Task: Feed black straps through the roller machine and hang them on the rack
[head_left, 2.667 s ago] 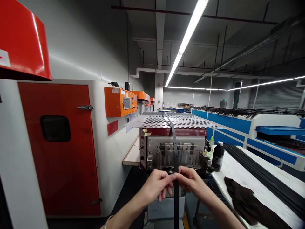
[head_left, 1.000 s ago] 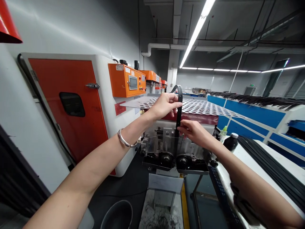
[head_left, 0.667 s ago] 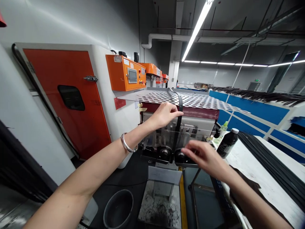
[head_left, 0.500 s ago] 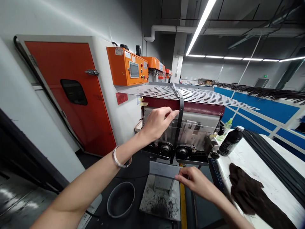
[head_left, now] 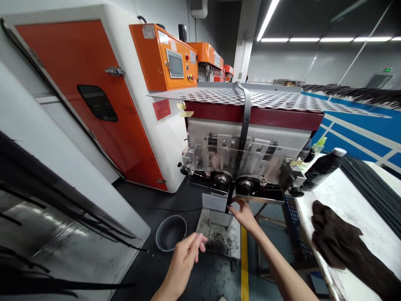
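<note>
Strap (head_left: pixel 245 121): draped over the holed sheet (head_left: pixel 216 96), hanging down the machine (head_left: pixel 203 131) between two wheels (head_left: pixel 221 179)
Right hand (head_left: pixel 244 215): pinching the strap near its lower end
Left hand (head_left: pixel 184 258): loosely curled, unloaded, near the bucket (head_left: pixel 171 235)

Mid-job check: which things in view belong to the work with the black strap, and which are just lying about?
Likely in the job:
black strap
right hand, at the strap's lower part
perforated sheet, under the strap's upper part
machine the strap runs down

Apparently just lying about:
dark cloth
dark bottle
grey tub
</note>
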A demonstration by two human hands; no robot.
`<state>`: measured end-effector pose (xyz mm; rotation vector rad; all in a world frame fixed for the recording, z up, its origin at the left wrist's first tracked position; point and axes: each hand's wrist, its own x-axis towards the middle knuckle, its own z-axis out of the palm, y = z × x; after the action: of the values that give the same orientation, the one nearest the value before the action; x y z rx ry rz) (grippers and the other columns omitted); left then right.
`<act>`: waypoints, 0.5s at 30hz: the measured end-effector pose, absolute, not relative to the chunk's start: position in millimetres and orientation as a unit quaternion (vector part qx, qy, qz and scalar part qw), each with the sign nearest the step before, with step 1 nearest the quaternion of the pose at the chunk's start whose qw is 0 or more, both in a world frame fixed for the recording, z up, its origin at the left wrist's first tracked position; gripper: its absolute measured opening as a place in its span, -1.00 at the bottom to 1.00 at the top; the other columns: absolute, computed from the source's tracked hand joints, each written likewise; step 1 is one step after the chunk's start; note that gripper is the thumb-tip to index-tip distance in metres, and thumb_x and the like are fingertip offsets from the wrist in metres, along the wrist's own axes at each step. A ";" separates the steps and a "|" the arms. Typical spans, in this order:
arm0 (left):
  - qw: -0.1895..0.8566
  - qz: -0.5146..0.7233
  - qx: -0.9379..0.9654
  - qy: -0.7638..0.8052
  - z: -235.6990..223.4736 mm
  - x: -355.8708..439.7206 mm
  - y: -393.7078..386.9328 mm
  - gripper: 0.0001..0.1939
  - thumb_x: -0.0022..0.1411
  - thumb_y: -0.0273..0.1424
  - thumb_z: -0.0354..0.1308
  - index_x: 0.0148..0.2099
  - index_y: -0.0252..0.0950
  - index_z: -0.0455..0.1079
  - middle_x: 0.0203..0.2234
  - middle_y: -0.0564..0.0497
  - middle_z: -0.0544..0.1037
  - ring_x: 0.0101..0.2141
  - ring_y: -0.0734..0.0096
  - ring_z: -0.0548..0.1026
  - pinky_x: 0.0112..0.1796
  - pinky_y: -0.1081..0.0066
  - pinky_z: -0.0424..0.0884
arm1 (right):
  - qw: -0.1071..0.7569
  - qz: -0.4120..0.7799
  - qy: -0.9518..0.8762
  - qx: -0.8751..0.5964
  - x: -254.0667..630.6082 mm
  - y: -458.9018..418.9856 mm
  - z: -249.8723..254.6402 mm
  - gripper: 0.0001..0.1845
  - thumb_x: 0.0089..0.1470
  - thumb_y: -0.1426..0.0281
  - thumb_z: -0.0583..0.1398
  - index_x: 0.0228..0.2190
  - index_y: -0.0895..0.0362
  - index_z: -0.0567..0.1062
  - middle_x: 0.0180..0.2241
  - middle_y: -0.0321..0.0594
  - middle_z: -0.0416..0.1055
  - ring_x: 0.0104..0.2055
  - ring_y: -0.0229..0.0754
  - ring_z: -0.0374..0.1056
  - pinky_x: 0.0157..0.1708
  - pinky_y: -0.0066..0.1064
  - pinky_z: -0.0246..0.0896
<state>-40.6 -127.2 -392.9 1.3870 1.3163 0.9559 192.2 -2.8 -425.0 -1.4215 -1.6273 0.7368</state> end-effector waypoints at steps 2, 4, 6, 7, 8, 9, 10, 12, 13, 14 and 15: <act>0.484 0.383 0.564 0.548 -406.5 -41.2 -127.2 -0.52 0.30 -0.03 -0.11 -0.23 -0.32 0.42 -0.49 0.04 0.40 -0.57 0.55 0.23 -0.57 0.50 0.17 | 0.410 0.317 -0.648 -0.559 191.8 -7.7 -428.3 -0.89 -0.08 0.31 0.20 -0.45 0.07 0.48 -0.27 -0.17 0.49 -0.12 0.02 0.35 -0.07 -0.24 0.18; 0.496 0.372 0.554 0.555 -416.6 -39.1 -123.1 -0.54 0.28 -0.03 -0.07 -0.19 -0.33 0.41 -0.47 0.02 0.42 -0.56 0.53 0.26 -0.58 0.50 0.16 | 0.402 0.355 -0.635 -0.556 190.4 -16.4 -435.0 -0.89 -0.13 0.32 0.21 -0.49 0.09 0.45 -0.32 -0.18 0.47 -0.14 0.01 0.33 -0.12 -0.27 0.17; 0.528 0.354 0.529 0.562 -425.0 -33.7 -117.1 -0.57 0.22 -0.06 0.01 -0.15 -0.34 0.41 -0.41 -0.02 0.46 -0.49 0.47 0.33 -0.55 0.50 0.20 | 0.385 0.412 -0.615 -0.551 187.5 -29.6 -442.8 -0.88 -0.15 0.31 0.20 -0.55 0.10 0.40 -0.45 -0.23 0.42 -0.27 -0.07 0.33 -0.26 -0.34 0.17; 0.553 0.340 0.509 0.566 -428.7 -30.0 -114.5 -0.59 0.18 -0.09 0.06 -0.14 -0.34 0.41 -0.37 -0.04 0.48 -0.43 0.43 0.38 -0.51 0.49 0.23 | 0.374 0.446 -0.603 -0.546 185.7 -37.8 -446.2 -0.85 -0.14 0.30 0.19 -0.58 0.10 0.37 -0.52 -0.27 0.38 -0.36 -0.12 0.31 -0.33 -0.38 0.14; 0.583 0.324 0.484 0.566 -432.1 -25.7 -112.5 -0.61 0.14 -0.13 0.11 -0.13 -0.34 0.41 -0.33 -0.06 0.50 -0.35 0.39 0.41 -0.45 0.48 0.28 | 0.362 0.480 -0.590 -0.539 183.6 -46.7 -448.8 -0.83 -0.13 0.29 0.18 -0.61 0.10 0.34 -0.58 -0.31 0.33 -0.43 -0.17 0.27 -0.39 -0.40 0.10; 0.618 0.310 0.455 0.561 -435.1 -21.1 -111.3 -0.62 0.10 -0.17 0.14 -0.13 -0.33 0.42 -0.29 -0.07 0.51 -0.29 0.36 0.43 -0.38 0.46 0.31 | 0.352 0.510 -0.577 -0.533 181.5 -55.8 -450.5 -0.80 -0.12 0.28 0.17 -0.63 0.10 0.31 -0.61 -0.34 0.29 -0.47 -0.21 0.24 -0.43 -0.42 0.06; 0.651 0.299 0.426 0.552 -437.7 -16.3 -111.1 -0.64 0.07 -0.21 0.16 -0.14 -0.33 0.42 -0.27 -0.07 0.51 -0.25 0.34 0.43 -0.31 0.43 0.33 | 0.344 0.536 -0.563 -0.527 179.5 -64.8 -451.3 -0.78 -0.12 0.27 0.17 -0.64 0.10 0.28 -0.64 -0.36 0.25 -0.50 -0.24 0.21 -0.45 -0.44 0.02; 0.700 0.291 0.379 0.530 -441.6 -7.0 -112.7 -0.68 0.02 -0.27 0.18 -0.17 -0.31 0.43 -0.27 -0.05 0.49 -0.22 0.33 0.43 -0.24 0.38 0.33 | 0.336 0.573 -0.537 -0.520 176.1 -80.8 -451.0 -0.76 -0.12 0.28 0.17 -0.65 0.11 0.26 -0.65 -0.39 0.21 -0.51 -0.28 0.17 -0.46 -0.45 -0.03; 0.712 0.293 0.366 0.523 -443.1 -2.8 -114.1 -0.70 0.00 -0.30 0.19 -0.19 -0.31 0.42 -0.29 -0.04 0.48 -0.23 0.34 0.42 -0.23 0.37 0.33 | 0.335 0.584 -0.526 -0.520 174.9 -87.3 -450.5 -0.75 -0.12 0.28 0.18 -0.66 0.11 0.25 -0.66 -0.41 0.20 -0.51 -0.29 0.15 -0.46 -0.45 -0.05; 0.715 0.297 0.360 0.521 -444.5 0.9 -115.7 -0.73 -0.02 -0.32 0.20 -0.23 -0.31 0.42 -0.30 -0.02 0.46 -0.23 0.34 0.41 -0.23 0.36 0.33 | 0.334 0.592 -0.515 -0.522 174.0 -92.7 -450.2 -0.75 -0.13 0.29 0.19 -0.66 0.11 0.25 -0.66 -0.42 0.18 -0.52 -0.31 0.12 -0.47 -0.45 -0.09; 0.713 0.300 0.360 0.522 -445.8 4.1 -117.2 -0.75 -0.04 -0.33 0.20 -0.26 -0.31 0.41 -0.31 -0.02 0.44 -0.24 0.34 0.40 -0.23 0.36 0.32 | 0.334 0.598 -0.506 -0.525 173.4 -96.9 -450.4 -0.75 -0.15 0.29 0.19 -0.66 0.11 0.25 -0.67 -0.43 0.16 -0.53 -0.32 0.09 -0.48 -0.45 -0.12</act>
<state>4.1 -117.2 -445.8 0.7981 1.1572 0.6648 173.4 -96.9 -450.4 -1.3698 -1.3198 1.5604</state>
